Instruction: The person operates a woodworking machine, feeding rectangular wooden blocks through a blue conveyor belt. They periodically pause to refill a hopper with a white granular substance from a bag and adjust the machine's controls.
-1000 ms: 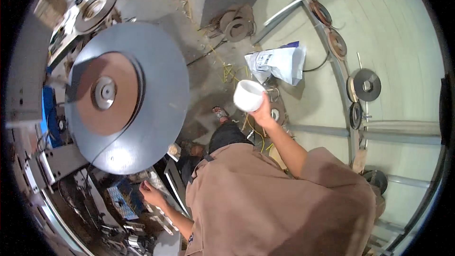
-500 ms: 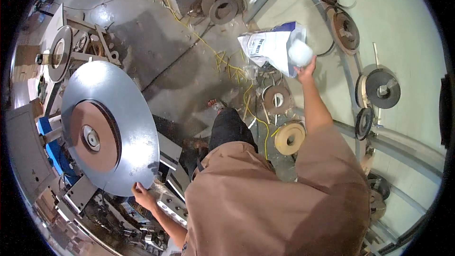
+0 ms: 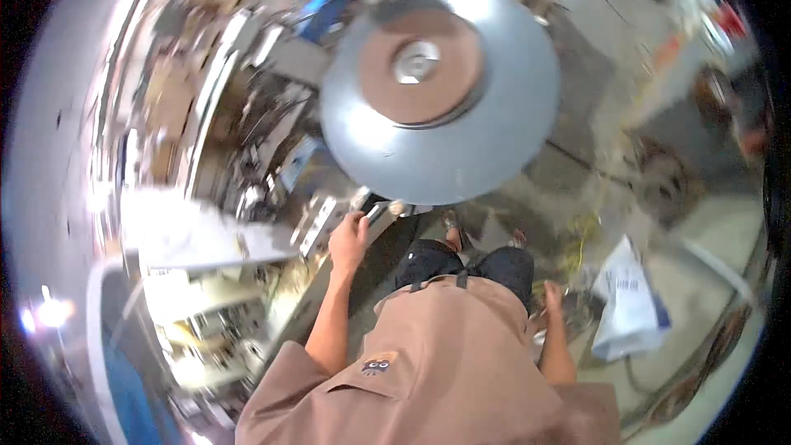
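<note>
The picture is blurred from fast head motion. My left hand (image 3: 349, 241) rests on a metal part of the machine frame (image 3: 325, 218) just below a large grey disc (image 3: 461, 128) with a brown centre and a silver hub. My right hand (image 3: 553, 297) hangs by my hip with fingers loosely apart and nothing visible in it. A white bag (image 3: 628, 301) with dark print lies on the floor just right of that hand.
Machine parts, cables and a blue panel (image 3: 334, 2) crowd the left and upper left. Yellow cord (image 3: 587, 235) lies on the grey floor right of my feet. A round metal reel (image 3: 663, 177) sits on the floor at right.
The view has swung round, so the disc is now at the top. My right hand no longer holds the white roll it raised toward the bag; it has dropped to my side.
</note>
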`<control>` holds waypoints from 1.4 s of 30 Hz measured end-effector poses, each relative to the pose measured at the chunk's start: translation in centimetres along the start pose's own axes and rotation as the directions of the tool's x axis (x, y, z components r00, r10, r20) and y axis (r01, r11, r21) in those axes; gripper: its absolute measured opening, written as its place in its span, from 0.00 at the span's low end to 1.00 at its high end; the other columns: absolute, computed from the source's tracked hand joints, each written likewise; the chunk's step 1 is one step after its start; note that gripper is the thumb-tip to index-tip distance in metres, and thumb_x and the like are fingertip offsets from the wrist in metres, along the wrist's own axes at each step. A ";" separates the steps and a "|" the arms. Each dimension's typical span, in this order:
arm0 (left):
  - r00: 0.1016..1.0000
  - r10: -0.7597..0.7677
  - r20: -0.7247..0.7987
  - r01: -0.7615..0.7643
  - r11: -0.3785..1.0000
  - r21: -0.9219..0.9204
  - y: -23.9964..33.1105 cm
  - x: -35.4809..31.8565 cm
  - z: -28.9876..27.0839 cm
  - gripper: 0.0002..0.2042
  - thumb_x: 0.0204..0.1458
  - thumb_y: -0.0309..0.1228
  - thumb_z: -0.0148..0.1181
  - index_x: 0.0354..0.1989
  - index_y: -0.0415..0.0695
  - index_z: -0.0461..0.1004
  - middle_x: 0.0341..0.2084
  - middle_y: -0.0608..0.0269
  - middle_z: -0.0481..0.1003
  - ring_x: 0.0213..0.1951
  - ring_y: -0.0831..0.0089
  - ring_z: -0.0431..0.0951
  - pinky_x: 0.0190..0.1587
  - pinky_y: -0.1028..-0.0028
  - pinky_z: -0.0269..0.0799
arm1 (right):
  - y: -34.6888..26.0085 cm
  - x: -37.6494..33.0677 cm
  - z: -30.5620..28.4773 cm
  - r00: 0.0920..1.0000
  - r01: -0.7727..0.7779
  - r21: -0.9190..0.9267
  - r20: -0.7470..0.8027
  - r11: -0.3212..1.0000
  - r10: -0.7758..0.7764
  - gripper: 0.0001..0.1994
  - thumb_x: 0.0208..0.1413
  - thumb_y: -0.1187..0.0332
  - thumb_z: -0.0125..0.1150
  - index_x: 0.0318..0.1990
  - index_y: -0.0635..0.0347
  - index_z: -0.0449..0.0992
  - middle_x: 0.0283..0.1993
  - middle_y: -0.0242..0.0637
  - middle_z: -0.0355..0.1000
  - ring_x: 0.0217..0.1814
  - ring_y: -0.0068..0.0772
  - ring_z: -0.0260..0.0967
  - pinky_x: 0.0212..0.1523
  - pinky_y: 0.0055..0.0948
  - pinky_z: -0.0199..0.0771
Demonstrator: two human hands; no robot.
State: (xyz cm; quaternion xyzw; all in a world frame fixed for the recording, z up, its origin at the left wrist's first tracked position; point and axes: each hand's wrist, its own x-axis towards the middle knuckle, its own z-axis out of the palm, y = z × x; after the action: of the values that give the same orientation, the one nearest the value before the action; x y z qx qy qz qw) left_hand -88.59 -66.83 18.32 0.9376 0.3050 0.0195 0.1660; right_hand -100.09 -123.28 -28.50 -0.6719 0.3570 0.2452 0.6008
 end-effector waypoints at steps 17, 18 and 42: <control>0.029 -0.223 -0.974 0.535 0.827 -0.173 -42.1 1.0 -17.7 0.37 0.62 0.54 0.66 0.65 0.35 0.65 0.61 0.42 0.69 0.64 0.43 0.68 0.66 0.44 0.61 | -42.7 -6.7 7.9 0.443 0.492 -0.625 -0.420 0.606 -0.792 0.18 0.74 0.57 0.59 0.52 0.66 0.82 0.45 0.49 0.82 0.43 0.42 0.79 0.48 0.38 0.77; -0.053 -0.199 -0.979 0.559 0.806 -0.194 -46.7 0.3 -20.2 0.40 0.61 0.59 0.64 0.65 0.34 0.64 0.62 0.40 0.68 0.64 0.42 0.68 0.66 0.44 0.61 | -45.9 -9.2 12.6 0.401 0.544 -0.652 -0.351 0.528 -0.846 0.18 0.74 0.57 0.59 0.51 0.67 0.81 0.48 0.52 0.83 0.47 0.41 0.80 0.50 0.39 0.78; -0.179 0.039 -0.983 0.501 0.864 -0.057 -68.6 -1.1 -33.8 0.28 0.63 0.35 0.66 0.54 0.20 0.61 0.46 0.37 0.76 0.42 0.55 0.78 0.48 0.57 0.79 | -52.5 -23.4 107.7 -0.476 0.645 0.029 0.797 -0.764 -0.371 0.24 0.60 0.59 0.70 0.56 0.63 0.72 0.49 0.49 0.71 0.52 0.56 0.73 0.54 0.50 0.75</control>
State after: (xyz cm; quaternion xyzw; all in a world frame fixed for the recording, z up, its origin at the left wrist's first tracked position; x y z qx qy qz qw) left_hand -132.88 -5.31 28.11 0.5343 0.4906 0.6236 -0.2915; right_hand -63.33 -11.90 5.41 -0.7116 -0.6596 -0.1738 0.1686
